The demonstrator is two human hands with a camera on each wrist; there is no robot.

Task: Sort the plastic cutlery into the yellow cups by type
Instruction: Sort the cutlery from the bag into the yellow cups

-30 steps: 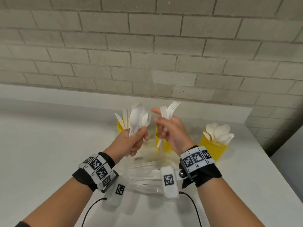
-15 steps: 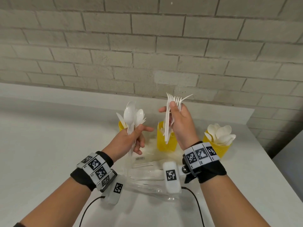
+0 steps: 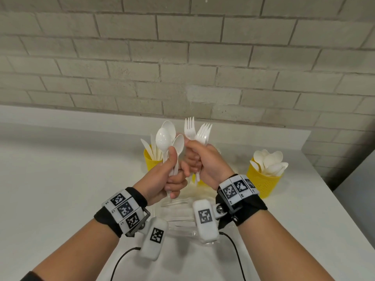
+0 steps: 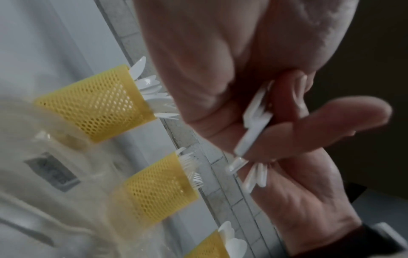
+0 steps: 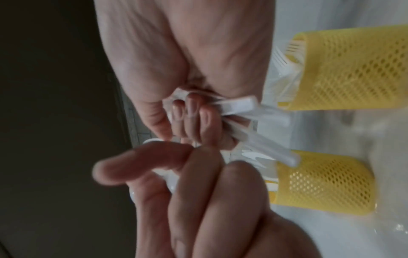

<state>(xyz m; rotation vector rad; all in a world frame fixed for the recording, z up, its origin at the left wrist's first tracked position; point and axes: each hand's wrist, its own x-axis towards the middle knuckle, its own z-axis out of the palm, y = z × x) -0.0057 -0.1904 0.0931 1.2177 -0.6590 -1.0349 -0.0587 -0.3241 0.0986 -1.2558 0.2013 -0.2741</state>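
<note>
At frame centre the left hand (image 3: 162,179) clasped white plastic spoons (image 3: 165,136) by their handles; the right hand (image 3: 205,163) clenched white plastic forks (image 3: 197,131) likewise; light, slippery, probably brittle, best gripped mid-handle.

Both forearms raised; left hand (image 3: 164,175) fisted round spoon handles (image 3: 174,169), right hand (image 3: 205,163) fisted round fork handles (image 3: 197,175), knuckles touching.

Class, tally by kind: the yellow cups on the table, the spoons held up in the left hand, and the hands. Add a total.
Yellow cups: 3
Spoons in the left hand: 3
Hands, counting the right hand gripping forks: 2
Total: 8
</note>
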